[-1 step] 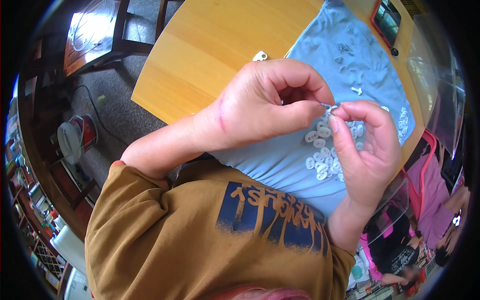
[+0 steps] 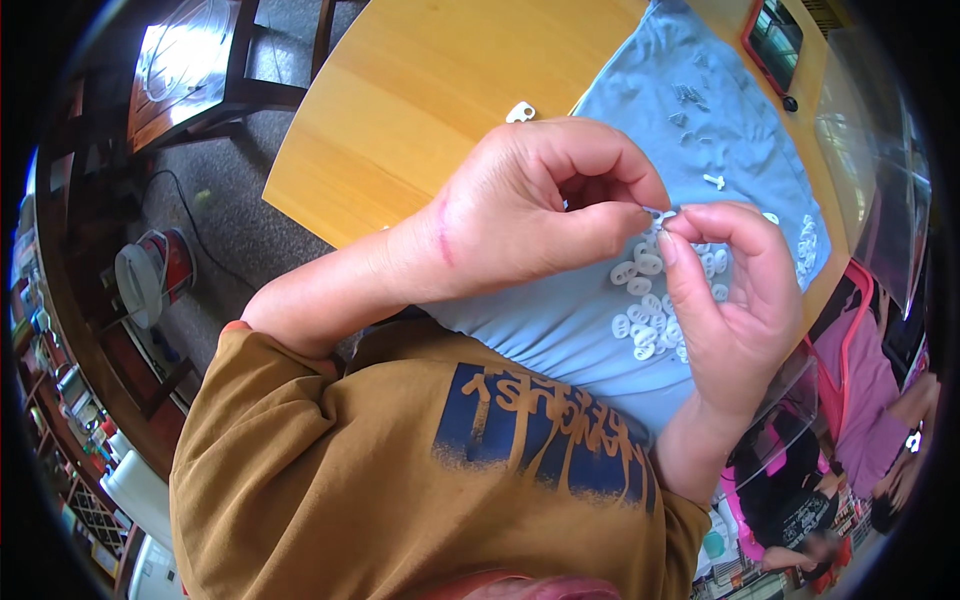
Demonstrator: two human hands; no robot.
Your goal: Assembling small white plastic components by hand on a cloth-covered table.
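My left hand [image 2: 550,200] pinches a small white plastic piece [image 2: 657,216] between thumb and forefinger. From the other side, the thumb and forefinger of my right hand [image 2: 735,290] close on the same spot, where a tiny bit is too small to name. Both hands hover over a light blue cloth [image 2: 560,325]. Beneath them lies a loose pile of white oval plastic pieces with slots [image 2: 655,322], partly hidden by my right hand. Just beyond my fingers rests a small white T-shaped piece [image 2: 713,182].
Small clear pieces [image 2: 690,97] lie farther up the cloth, and a cluster of small whitish pieces [image 2: 806,245] sits at its right edge. A white piece with holes [image 2: 520,112] is on the wooden table [image 2: 400,90]. A red-framed dark screen [image 2: 774,42] stands far right; people [image 2: 800,500] are at lower right.
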